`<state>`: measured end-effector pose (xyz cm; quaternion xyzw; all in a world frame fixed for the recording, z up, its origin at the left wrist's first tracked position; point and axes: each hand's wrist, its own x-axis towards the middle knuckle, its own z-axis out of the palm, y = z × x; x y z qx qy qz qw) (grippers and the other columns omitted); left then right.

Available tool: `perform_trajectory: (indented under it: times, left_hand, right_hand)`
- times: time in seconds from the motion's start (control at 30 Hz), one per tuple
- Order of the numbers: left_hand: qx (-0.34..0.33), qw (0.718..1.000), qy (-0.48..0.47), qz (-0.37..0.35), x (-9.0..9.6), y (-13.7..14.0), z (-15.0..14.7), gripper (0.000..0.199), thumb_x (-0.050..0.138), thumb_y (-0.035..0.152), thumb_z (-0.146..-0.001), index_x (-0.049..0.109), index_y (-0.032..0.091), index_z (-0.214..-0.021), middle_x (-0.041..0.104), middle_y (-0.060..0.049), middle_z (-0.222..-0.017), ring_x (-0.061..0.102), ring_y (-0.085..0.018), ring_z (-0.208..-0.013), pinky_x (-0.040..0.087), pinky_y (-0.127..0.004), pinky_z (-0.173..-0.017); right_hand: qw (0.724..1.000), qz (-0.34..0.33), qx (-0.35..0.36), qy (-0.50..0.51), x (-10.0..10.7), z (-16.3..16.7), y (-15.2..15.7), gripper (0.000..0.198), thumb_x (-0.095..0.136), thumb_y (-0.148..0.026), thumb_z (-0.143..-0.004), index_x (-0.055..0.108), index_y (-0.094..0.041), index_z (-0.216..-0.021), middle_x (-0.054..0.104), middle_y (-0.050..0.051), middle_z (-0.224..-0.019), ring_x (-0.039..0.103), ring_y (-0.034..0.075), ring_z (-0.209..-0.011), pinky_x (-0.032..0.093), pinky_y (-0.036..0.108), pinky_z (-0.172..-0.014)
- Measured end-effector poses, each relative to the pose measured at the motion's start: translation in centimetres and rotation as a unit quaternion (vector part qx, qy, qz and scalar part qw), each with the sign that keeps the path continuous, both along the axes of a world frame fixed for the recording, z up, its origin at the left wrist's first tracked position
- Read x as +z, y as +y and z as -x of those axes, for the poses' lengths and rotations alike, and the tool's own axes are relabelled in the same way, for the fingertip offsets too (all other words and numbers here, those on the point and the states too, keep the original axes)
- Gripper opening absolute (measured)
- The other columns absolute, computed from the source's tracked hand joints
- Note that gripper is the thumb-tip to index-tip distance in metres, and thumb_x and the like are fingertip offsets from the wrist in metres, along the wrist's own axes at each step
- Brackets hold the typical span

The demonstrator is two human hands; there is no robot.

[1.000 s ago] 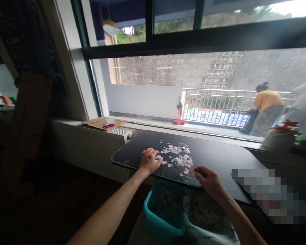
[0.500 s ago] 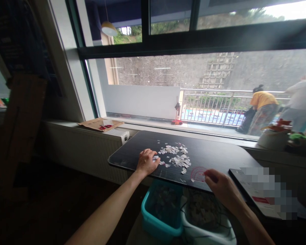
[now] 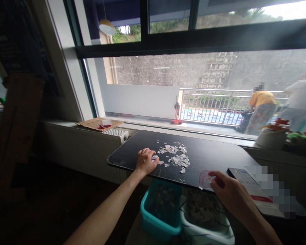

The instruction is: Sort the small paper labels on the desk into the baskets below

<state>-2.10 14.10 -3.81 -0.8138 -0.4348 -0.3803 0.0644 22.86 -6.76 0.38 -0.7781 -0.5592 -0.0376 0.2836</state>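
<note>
On the left part of the black table (image 3: 135, 144), my left hand (image 3: 146, 161) rests beside several small white paper scraps (image 3: 180, 160). Its thumb and fingers are apart, with a few scraps showing between them. My right hand (image 3: 225, 186) is at the front edge of the table, fingers closed on a clear round piece with red rings (image 3: 205, 178). The piece's exact kind is not plain. A white scrap (image 3: 200, 188) shows at its lower left rim.
Below the front edge stand a turquoise bin (image 3: 163, 224) and a pale bin (image 3: 206, 229), both with scraps inside. A tablet-like dark slab (image 3: 241, 175) lies at right. Red-handled scissors (image 3: 104, 126) lie on brown paper (image 3: 89, 125) on the sill. Two people are outside the window.
My right hand has moved a little right and down, carrying the clear round piece along. My left hand stays beside the scraps.
</note>
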Motion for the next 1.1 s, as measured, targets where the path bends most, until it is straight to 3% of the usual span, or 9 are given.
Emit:
perform_trajectory:
  times: [0.47,0.7,0.87,1.0,1.1]
  left_hand:
    - [0.004,1.0,-0.005,-0.008,-0.1,0.0,0.0,0.016,0.057,0.032,-0.075,0.065,0.022,-0.085,0.067,-0.005,-0.092,0.053,-0.027,-0.108,0.035,-0.042,-0.095]
    - [-0.006,1.0,0.009,-0.001,-0.1,-0.1,0.1,0.016,0.056,0.032,-0.076,0.064,0.022,-0.085,0.067,-0.005,-0.091,0.052,-0.027,-0.108,0.035,-0.042,-0.095]
    - [-0.006,1.0,0.024,0.013,0.2,-0.2,0.1,0.017,0.056,0.033,-0.077,0.064,0.022,-0.086,0.065,-0.005,-0.092,0.053,-0.025,-0.104,0.036,-0.039,-0.093]
    - [0.016,0.998,0.039,0.046,0.3,-0.5,0.0,0.02,0.055,0.035,-0.078,0.064,0.021,-0.09,0.064,-0.005,-0.095,0.055,-0.023,-0.094,0.04,-0.036,-0.084]
    - [0.022,0.996,0.064,0.052,0.4,-0.6,0.0,0.02,0.054,0.036,-0.08,0.065,0.022,-0.088,0.063,-0.005,-0.094,0.054,-0.023,-0.092,0.04,-0.034,-0.079]
  right_hand:
    - [1.0,0.013,-0.005,0.001,-0.1,-0.8,-0.9,0.031,0.049,-0.037,-0.076,0.068,-0.03,-0.099,0.07,0.0,-0.073,0.066,0.02,-0.066,0.044,0.028,-0.059]
    - [0.996,-0.042,0.032,0.073,-0.8,0.7,3.6,0.033,0.046,-0.034,-0.08,0.067,-0.022,-0.102,0.07,0.003,-0.075,0.065,0.019,-0.07,0.044,0.027,-0.063]
    - [0.981,-0.048,0.107,0.156,-2.2,1.2,6.8,0.033,0.047,-0.038,-0.08,0.068,-0.02,-0.099,0.068,0.002,-0.071,0.063,0.017,-0.063,0.045,0.026,-0.061]
    - [0.977,-0.109,0.028,0.179,-3.7,0.2,7.9,0.035,0.048,-0.037,-0.078,0.066,-0.019,-0.102,0.069,0.003,-0.076,0.063,0.018,-0.066,0.046,0.029,-0.065]
    - [0.975,-0.107,0.03,0.194,-4.7,-0.5,8.0,0.034,0.05,-0.037,-0.076,0.068,-0.019,-0.099,0.07,0.003,-0.076,0.063,0.019,-0.068,0.046,0.029,-0.066]
